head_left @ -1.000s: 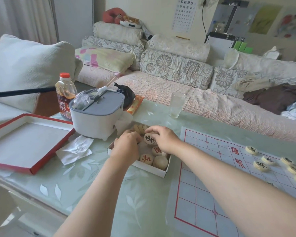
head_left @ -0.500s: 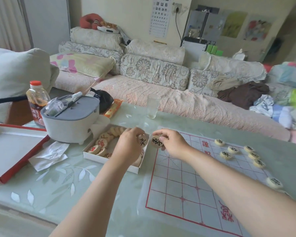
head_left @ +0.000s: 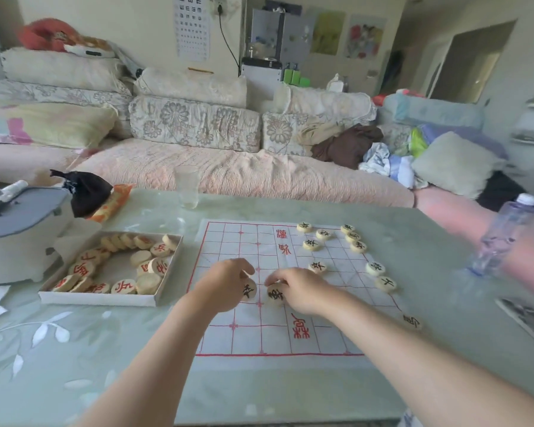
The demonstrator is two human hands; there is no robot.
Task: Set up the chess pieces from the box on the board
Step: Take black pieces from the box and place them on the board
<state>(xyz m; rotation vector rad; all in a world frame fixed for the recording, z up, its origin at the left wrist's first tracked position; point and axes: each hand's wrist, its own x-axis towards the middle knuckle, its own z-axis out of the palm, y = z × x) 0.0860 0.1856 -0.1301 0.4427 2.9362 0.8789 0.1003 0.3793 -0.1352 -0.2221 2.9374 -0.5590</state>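
Now that both hands have left the box [head_left: 105, 301] for the board [head_left: 247, 340], two more black-lettered pieces look ready to join the black set [head_left: 375, 268] on its right side. The left hand [head_left: 224, 286] pinches one disc [head_left: 249, 290] and the right hand [head_left: 301, 291] a second disc [head_left: 275, 294], side by side over mid-board. Their characters are too blurred to read. Red pieces [head_left: 123, 286] wait in the box. An eye chart [head_left: 191, 26] of E's hangs behind.

sofa [head_left: 216, 171]: cushioned, behind table [head_left: 74, 349] | wall: eye chart [head_left: 192, 26] | doorway [head_left: 472, 60]: right
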